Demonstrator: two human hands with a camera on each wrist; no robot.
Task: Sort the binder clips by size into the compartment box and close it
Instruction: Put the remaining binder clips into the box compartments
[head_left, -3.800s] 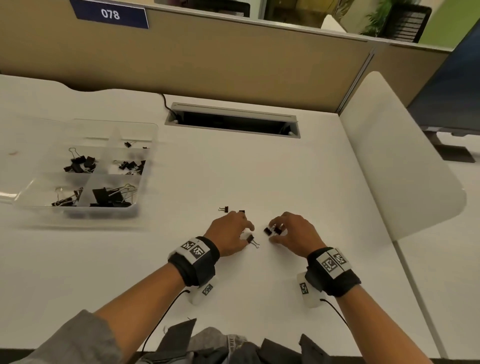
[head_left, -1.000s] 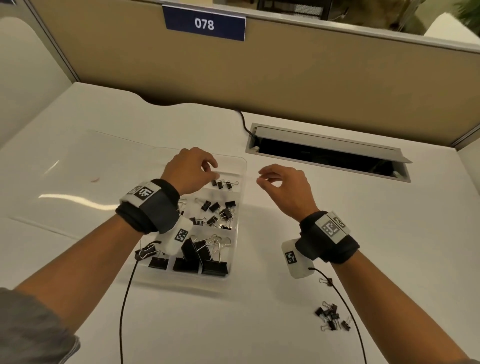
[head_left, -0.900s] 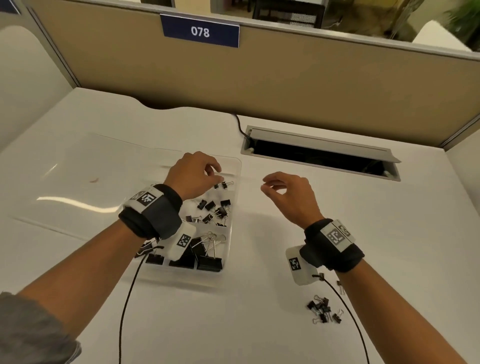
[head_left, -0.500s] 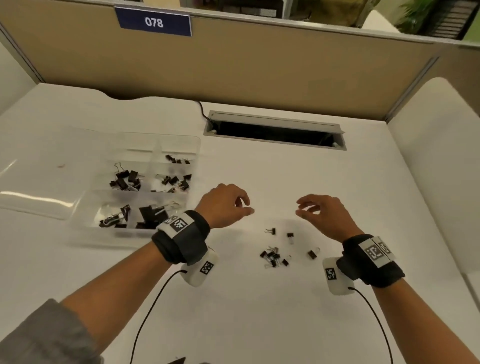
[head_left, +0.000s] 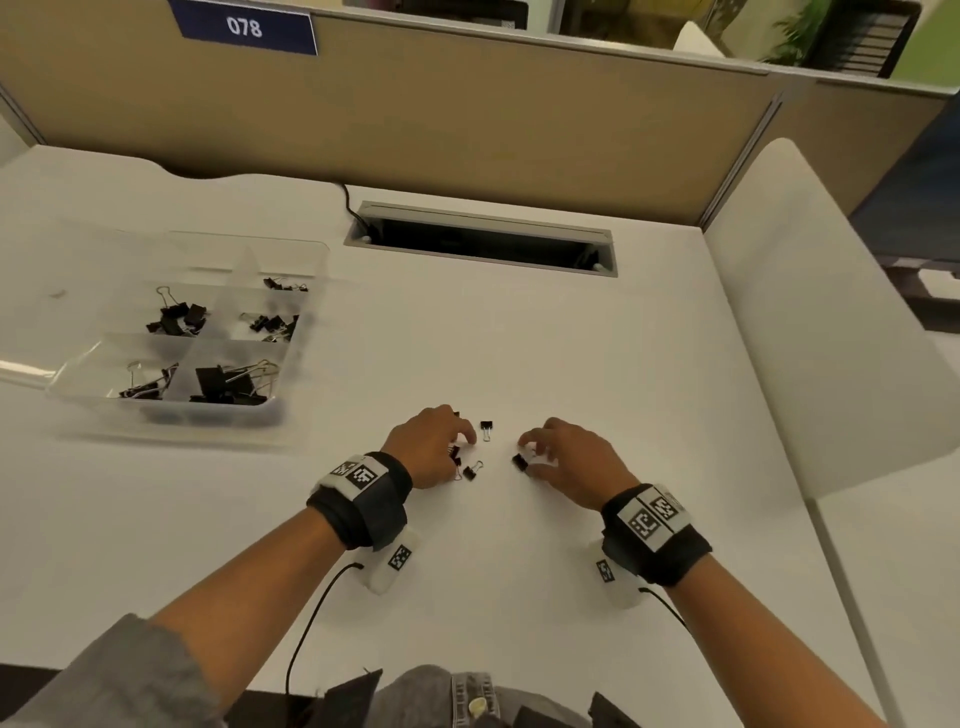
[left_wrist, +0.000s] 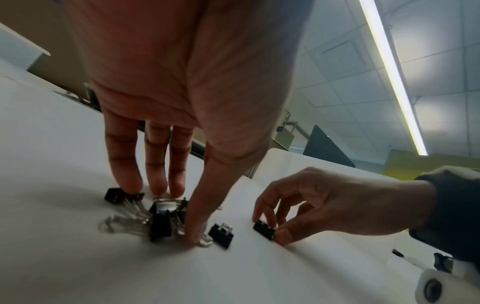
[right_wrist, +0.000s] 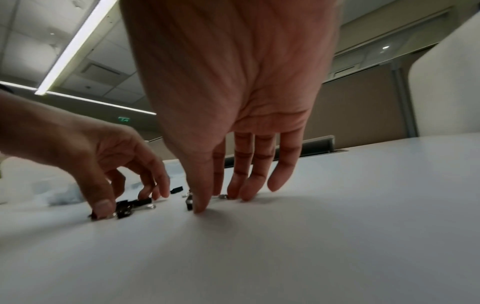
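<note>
1. Both hands have come back from the compartment box (head_left: 171, 343), at the bench's left edge, to the loose small clips (head_left: 470, 470) near the front middle
2. Left hand (head_left: 431, 447) rests curled fingertips on a cluster of clips (left_wrist: 161, 218); whether it holds one, I cannot tell
3. Right hand (head_left: 566, 457) pinches one clip (head_left: 519, 461) between thumb and forefinger
4. Several small clips remain; the lid stays open

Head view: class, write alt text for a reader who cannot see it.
Two hands work at small black binder clips loose on a white desk: the left hand gathers a few, the right hand pinches one clip. To the left sits an open clear compartment box holding clips sorted by size.
</note>
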